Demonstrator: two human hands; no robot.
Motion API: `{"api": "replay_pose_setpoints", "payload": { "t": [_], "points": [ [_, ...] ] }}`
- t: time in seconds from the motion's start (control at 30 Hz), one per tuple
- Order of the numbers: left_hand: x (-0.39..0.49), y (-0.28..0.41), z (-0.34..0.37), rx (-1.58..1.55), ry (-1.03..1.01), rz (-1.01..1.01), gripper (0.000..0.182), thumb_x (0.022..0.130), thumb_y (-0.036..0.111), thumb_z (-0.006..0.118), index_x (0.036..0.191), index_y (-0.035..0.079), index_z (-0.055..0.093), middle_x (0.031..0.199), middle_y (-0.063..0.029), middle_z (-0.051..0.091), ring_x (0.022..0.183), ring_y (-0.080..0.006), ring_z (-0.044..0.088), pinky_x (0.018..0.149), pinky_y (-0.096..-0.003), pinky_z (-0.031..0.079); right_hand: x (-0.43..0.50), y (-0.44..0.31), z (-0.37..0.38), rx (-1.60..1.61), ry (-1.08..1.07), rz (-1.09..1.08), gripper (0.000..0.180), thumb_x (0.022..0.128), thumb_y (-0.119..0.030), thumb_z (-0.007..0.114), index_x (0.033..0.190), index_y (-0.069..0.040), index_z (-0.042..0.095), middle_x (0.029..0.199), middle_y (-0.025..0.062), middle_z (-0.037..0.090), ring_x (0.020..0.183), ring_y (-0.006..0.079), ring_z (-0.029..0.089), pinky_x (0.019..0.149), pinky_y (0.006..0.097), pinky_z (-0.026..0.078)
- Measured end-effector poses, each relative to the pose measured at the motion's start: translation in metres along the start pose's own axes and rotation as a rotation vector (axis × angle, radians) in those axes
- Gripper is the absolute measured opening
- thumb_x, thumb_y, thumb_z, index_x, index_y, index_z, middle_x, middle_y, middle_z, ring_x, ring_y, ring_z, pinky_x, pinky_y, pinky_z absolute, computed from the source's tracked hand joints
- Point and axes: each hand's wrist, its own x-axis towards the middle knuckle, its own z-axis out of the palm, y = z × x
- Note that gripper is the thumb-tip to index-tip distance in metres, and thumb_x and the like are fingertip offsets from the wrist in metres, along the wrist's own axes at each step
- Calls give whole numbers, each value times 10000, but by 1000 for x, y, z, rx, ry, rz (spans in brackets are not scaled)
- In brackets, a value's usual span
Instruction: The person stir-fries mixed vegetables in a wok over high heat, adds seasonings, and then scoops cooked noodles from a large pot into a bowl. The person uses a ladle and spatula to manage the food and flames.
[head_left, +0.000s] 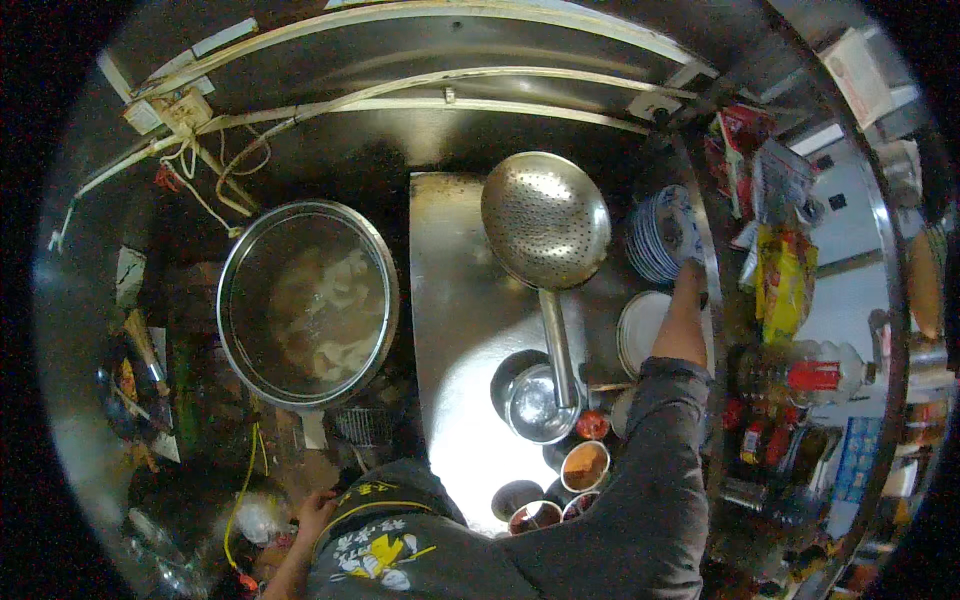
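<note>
My right hand (694, 271) reaches to the stack of blue-rimmed plates (660, 232) at the right of the counter; its fingers are in shadow against the stack's near edge, so their grip cannot be made out. My left hand (322, 506) is low at the left, beside my apron, and whether it holds anything is unclear. In front of me to the left stands a large round metal pot (225, 330) of cloudy liquid with pale pieces in it. A perforated metal strainer ladle (546, 217) lies on the steel counter (450, 300), its handle over a metal bowl (536, 412).
Open containers of red and orange seasonings (585, 466) stand near my right sleeve. A pale plate (641, 330) lies below the stack. Right of a metal edge are bags and a bottle with a red label (814, 375). Pipes and cables (247, 161) run along the back wall.
</note>
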Motion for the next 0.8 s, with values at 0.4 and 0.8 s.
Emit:
{"api": "replay_pose_setpoints", "payload": {
  "t": [0.4, 0.8],
  "points": [
    [-3, 14, 2, 548, 2, 124, 287, 916, 225, 621, 1132, 37, 622, 997, -112, 664, 913, -204, 627, 780, -356, 496, 0, 17, -14, 6, -46, -67, 174, 953, -172, 515, 906, -26, 598, 754, 88, 521, 665, 191, 498, 634, 357, 448],
    [6, 20, 1, 338, -19, 73, 293, 882, 241, 626, 1113, 62, 645, 981, -134, 678, 897, -251, 649, 779, -405, 518, -2, -4, -12, 520, -144, -102, 150, 942, -139, 531, 919, 4, 570, 820, 104, 547, 749, 199, 542, 703, 344, 493]
  ]
}}
